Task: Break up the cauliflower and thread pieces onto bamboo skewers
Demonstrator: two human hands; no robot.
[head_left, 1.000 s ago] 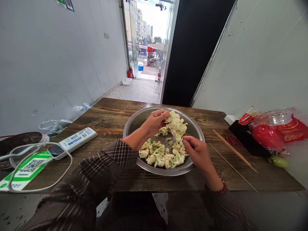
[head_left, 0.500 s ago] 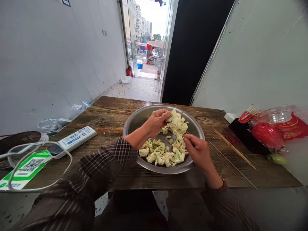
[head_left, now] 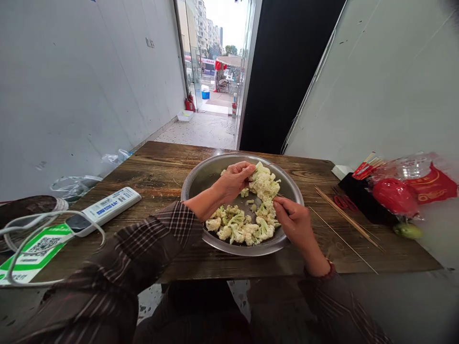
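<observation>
My left hand is closed on a cluster of cauliflower florets, raised over a wide steel basin. A thin stick tip pokes out to the right of the cluster's top. Lower and to the right, my right hand pinches at the cluster's lower side, by the basin's right rim. The end of a thin skewer shows just above its fingers; the rest is hidden by hand and florets. Loose cauliflower pieces lie in the near part of the basin.
Several bamboo skewers and red-handled scissors lie right on the wooden table. Beyond them stand a black box and red plastic packaging. A white power bank-like device, a cable and a green QR card are left.
The view has shifted slightly, so the whole scene sits a little further left and higher. Both hands keep their hold at the cauliflower, with little visible movement.
</observation>
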